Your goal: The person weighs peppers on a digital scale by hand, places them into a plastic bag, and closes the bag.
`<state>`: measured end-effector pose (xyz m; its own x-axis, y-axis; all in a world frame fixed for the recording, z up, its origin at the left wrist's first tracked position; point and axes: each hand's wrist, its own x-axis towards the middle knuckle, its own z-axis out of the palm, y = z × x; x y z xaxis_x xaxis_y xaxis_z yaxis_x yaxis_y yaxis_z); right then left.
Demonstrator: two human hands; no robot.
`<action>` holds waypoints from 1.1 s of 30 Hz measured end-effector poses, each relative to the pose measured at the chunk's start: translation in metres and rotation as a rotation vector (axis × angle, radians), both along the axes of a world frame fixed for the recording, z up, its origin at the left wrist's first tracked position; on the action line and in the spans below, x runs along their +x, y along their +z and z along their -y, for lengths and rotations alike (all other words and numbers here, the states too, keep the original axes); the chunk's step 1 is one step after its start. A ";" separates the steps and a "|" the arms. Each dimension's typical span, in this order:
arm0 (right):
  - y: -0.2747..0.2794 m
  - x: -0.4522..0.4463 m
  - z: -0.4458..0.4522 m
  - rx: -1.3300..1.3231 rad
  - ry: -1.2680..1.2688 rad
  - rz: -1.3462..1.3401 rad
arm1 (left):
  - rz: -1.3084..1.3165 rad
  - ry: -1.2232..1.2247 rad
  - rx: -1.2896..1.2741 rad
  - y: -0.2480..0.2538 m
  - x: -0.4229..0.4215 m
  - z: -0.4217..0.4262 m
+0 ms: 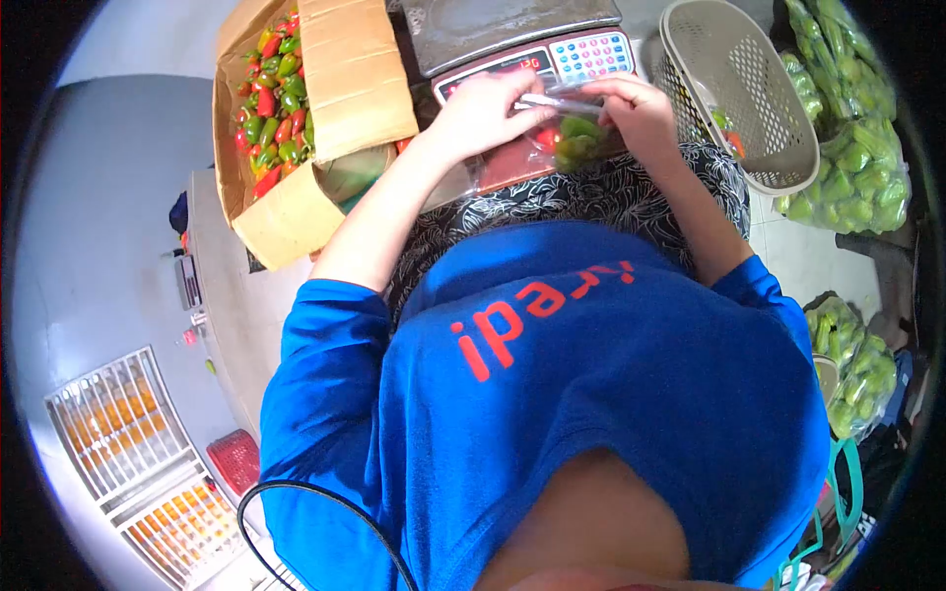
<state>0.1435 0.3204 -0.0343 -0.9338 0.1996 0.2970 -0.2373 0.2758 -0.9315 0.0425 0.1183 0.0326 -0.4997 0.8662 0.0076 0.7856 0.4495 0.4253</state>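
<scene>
A small clear plastic bag (575,148) with green and red peppers inside is held between my hands, in front of the digital scale (593,57). My left hand (485,116) has its fingers closed on the bag's gathered top, from the left. On the right, my right hand (642,116) pinches the other side of the bag's top. Part of the scale's display is covered by my left hand; its metal plate (512,30) lies beyond the keypad. Patterned black and white cloth (532,202) covers my lap under the bag.
To the left stands an open cardboard box (360,79) of red and green peppers (271,128). A beige perforated basket (759,108) is at the right, with plastic bags of green vegetables (857,177) beyond it. More bagged greens (849,360) lie lower right.
</scene>
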 end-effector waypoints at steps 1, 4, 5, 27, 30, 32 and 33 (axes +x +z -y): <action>0.017 0.002 0.003 -0.043 0.032 0.004 | 0.026 0.054 0.092 0.012 0.009 0.003; 0.083 0.010 0.025 -0.051 0.113 -0.136 | 0.010 0.162 0.240 0.038 0.034 0.009; 0.099 0.010 0.031 0.043 0.161 -0.284 | -0.021 0.163 0.295 0.049 0.046 0.008; 0.146 0.047 0.127 0.297 0.699 0.042 | 0.336 0.054 0.764 0.170 0.133 0.090; 0.149 0.050 0.155 0.302 0.813 0.138 | 0.192 -0.046 0.655 0.181 0.135 0.081; 0.140 0.045 0.162 0.160 0.901 0.221 | 0.239 -0.061 0.668 0.185 0.136 0.076; 0.137 0.042 0.162 0.089 0.941 0.262 | 0.364 -0.046 0.686 0.193 0.133 0.078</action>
<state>0.1853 0.1584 0.1028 -0.7383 -0.6735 0.0361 -0.1852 0.1510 -0.9710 0.1757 0.0398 0.2259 -0.5373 0.7470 0.3916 0.5543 -0.0371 0.8315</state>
